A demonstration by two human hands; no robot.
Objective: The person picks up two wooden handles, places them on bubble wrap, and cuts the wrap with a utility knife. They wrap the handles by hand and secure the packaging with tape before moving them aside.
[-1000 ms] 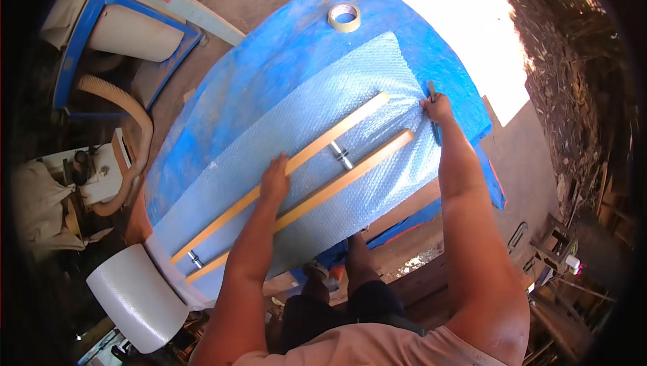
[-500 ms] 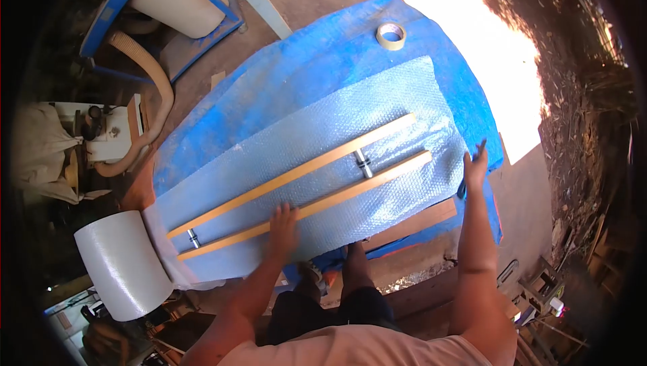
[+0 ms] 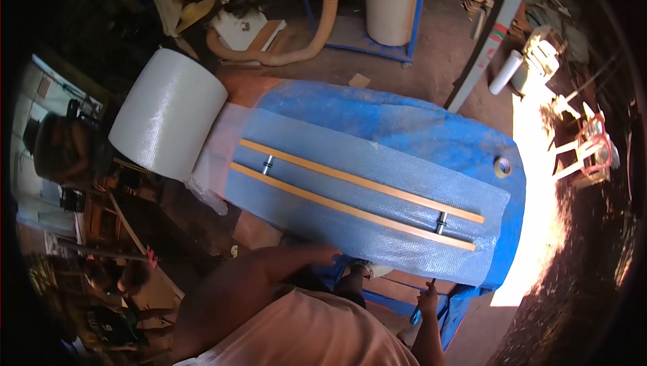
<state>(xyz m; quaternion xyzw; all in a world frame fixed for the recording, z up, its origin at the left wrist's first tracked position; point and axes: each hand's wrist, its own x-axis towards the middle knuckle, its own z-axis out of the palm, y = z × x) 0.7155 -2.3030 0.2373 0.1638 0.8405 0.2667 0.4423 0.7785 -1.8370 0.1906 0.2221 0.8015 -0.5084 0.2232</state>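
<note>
Two long orange-brown wooden strips, the upper point(image 3: 364, 183) and the lower point(image 3: 350, 212), lie side by side on bubble wrap point(image 3: 397, 164). Short metal pieces join them near both ends. Beneath the wrap is a blue sheet point(image 3: 323, 100). The wrap runs to a large roll point(image 3: 168, 113) at the left. My left hand point(image 3: 327, 255) is at the near edge of the wrap; its fingers are too dark to make out. At the near right corner, my right hand point(image 3: 427, 296) is closed around a blue-handled tool point(image 3: 415, 315).
A tape roll point(image 3: 502, 167) rests on the blue sheet's right end. Behind stand a grey post point(image 3: 482, 56), a ribbed hose point(image 3: 327, 22) and a blue-framed machine point(image 3: 412, 36). People point(image 3: 64, 147) are at the far left. A chair point(image 3: 586, 147) stands at the right.
The view has turned, so the strips now slope down to the right. My left hand has come off the lower strip to the near edge. My right hand is now at the near right corner.
</note>
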